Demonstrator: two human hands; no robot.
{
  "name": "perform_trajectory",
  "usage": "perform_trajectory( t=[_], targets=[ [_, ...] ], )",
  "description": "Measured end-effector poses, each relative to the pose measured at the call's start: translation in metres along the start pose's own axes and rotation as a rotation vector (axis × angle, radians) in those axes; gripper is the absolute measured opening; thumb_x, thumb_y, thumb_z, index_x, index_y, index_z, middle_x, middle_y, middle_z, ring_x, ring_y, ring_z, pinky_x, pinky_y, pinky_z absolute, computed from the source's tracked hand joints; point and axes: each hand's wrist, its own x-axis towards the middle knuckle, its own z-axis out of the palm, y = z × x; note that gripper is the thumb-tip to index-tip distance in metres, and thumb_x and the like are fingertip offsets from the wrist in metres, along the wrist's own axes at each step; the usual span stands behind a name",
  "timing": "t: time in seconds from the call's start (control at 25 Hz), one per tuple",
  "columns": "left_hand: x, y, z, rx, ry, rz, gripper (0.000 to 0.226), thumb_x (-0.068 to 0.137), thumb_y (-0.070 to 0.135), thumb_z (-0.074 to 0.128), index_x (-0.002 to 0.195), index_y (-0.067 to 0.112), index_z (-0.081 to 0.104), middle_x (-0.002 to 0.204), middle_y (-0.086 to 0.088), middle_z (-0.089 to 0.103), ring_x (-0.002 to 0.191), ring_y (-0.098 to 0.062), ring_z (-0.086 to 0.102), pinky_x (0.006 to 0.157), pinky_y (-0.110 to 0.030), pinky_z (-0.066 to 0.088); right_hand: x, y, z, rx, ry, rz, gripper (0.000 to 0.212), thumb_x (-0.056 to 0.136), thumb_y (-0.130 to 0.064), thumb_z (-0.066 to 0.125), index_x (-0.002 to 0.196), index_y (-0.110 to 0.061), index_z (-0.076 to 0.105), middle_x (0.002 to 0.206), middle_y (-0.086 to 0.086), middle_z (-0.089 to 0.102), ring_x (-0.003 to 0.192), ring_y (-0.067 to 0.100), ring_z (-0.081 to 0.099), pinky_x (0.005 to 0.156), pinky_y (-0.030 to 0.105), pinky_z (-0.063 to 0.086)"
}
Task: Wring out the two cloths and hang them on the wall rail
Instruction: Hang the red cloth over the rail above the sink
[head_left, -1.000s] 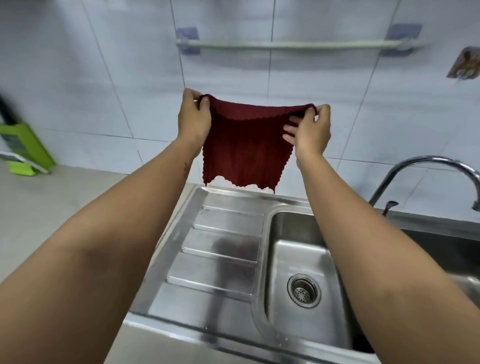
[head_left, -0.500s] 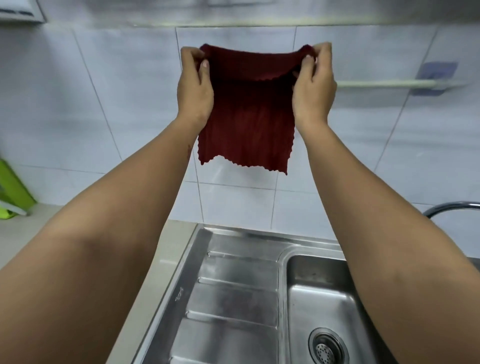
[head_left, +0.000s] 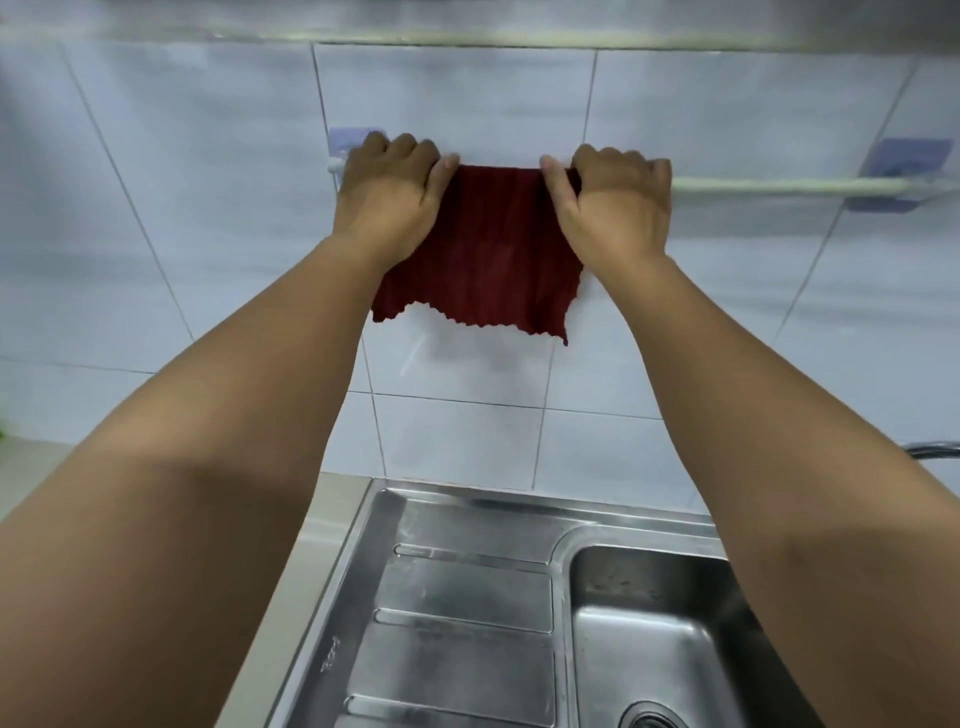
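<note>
Left hand (head_left: 387, 195), knuckles up and fingers curled over, gripping the top left corner of a dark red cloth (head_left: 483, 254) at the wall rail (head_left: 779, 184). Right hand (head_left: 615, 202) likewise curled, thumb along the top edge, gripping the top right corner. Between the two hands, cloth pulled flat across the rail at its left end, just beside the left bracket (head_left: 353, 143); front flap hanging down against the white tiled wall (head_left: 182, 234), zigzag lower edge loose. Whether a back flap already over the rail: hidden. Likely soft, thin and light, limp with no stiffness, perhaps damp and a little clingy, so best held by the upper corners and kept spread to avoid bunching. Below, steel sink (head_left: 467, 597) with ribbed drainer. No second cloth in view.
</note>
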Motion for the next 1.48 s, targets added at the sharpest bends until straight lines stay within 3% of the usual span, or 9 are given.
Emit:
perform_trajectory(
  t=[0.12,0.24,0.4,0.6,0.96,1.2,1.32,1.4,1.48],
  targets=[
    [0.016,0.002,-0.008,0.062,-0.152,-0.037,0.052,0.101,0.048,0.012,0.111,0.014,0.051,0.090,-0.012,0.062,0.112,-0.033,0.045,0.100,-0.045,0.024,0.010,-0.007,0.000,-0.025,-0.069,0.086,0.056,0.096,-0.055,0.018,0.115,-0.015,0.053,0.085,0.010,0.066,0.096,0.032,0.055,0.090,0.045,0.031],
    [0.014,-0.001,-0.009,0.007,-0.107,-0.007,0.046,0.101,0.048,0.017,0.112,0.014,0.046,0.102,-0.014,0.059,0.098,-0.031,0.051,0.099,-0.045,0.025,0.011,-0.007,0.000,-0.013,-0.027,0.091,0.059,0.096,-0.055,0.023,0.131,-0.012,0.042,0.099,0.014,0.063,0.106,0.035,0.051,0.088,0.046,0.036],
    [-0.001,-0.009,-0.007,-0.085,0.084,0.043,0.041,0.099,0.045,0.031,0.114,0.012,0.051,0.118,-0.014,0.050,0.104,-0.030,0.048,0.101,-0.041,0.028,-0.006,-0.004,0.003,0.003,0.194,0.007,0.046,0.096,-0.045,0.031,0.117,-0.011,0.055,0.111,0.012,0.057,0.104,0.030,0.051,0.087,0.041,0.041],
    [-0.012,-0.018,-0.002,-0.021,0.175,0.054,0.039,0.099,0.041,0.031,0.118,0.017,0.055,0.115,-0.009,0.058,0.114,-0.030,0.050,0.109,-0.041,0.022,-0.008,0.004,0.009,-0.011,0.168,-0.007,0.050,0.099,-0.042,0.024,0.106,-0.010,0.062,0.101,0.009,0.064,0.102,0.030,0.054,0.096,0.039,0.033],
    [-0.019,-0.036,0.001,0.087,0.181,0.031,0.038,0.098,0.035,0.032,0.124,0.018,0.055,0.126,-0.004,0.060,0.131,-0.028,0.039,0.115,-0.045,0.014,-0.011,0.006,0.002,-0.072,0.195,0.020,0.038,0.098,-0.036,0.028,0.109,-0.013,0.057,0.106,0.005,0.061,0.108,0.028,0.050,0.104,0.037,0.029],
    [-0.034,-0.037,0.001,0.073,0.152,0.022,0.043,0.092,0.029,0.040,0.132,0.019,0.049,0.134,-0.003,0.054,0.135,-0.029,0.036,0.113,-0.045,0.016,-0.017,0.004,0.001,0.026,0.237,0.023,0.031,0.094,-0.035,0.038,0.106,-0.016,0.060,0.107,0.003,0.062,0.108,0.027,0.052,0.103,0.037,0.032],
    [-0.053,-0.031,0.007,0.011,0.272,-0.135,0.046,0.089,0.032,0.044,0.132,0.015,0.047,0.137,-0.007,0.048,0.130,-0.029,0.041,0.108,-0.040,0.022,-0.045,-0.001,0.008,0.118,0.424,0.201,0.027,0.086,-0.036,0.053,0.104,-0.017,0.060,0.108,0.004,0.061,0.103,0.026,0.056,0.092,0.038,0.038],
    [-0.067,-0.027,0.019,-0.145,0.300,-0.335,0.048,0.089,0.041,0.048,0.125,0.010,0.049,0.128,-0.010,0.051,0.120,-0.029,0.047,0.099,-0.038,0.032,-0.069,-0.003,0.022,0.273,0.303,0.368,0.041,0.085,-0.048,0.053,0.106,-0.013,0.057,0.108,0.004,0.060,0.103,0.027,0.055,0.087,0.038,0.037],
    [-0.074,-0.028,0.035,-0.509,0.181,-0.524,0.058,0.084,0.055,0.055,0.118,0.009,0.049,0.116,-0.009,0.056,0.110,-0.027,0.054,0.096,-0.039,0.042,-0.086,-0.002,0.036,0.422,0.092,0.469,0.054,0.085,-0.059,0.053,0.111,-0.011,0.053,0.114,0.004,0.059,0.109,0.026,0.052,0.092,0.040,0.034]
  ],
)
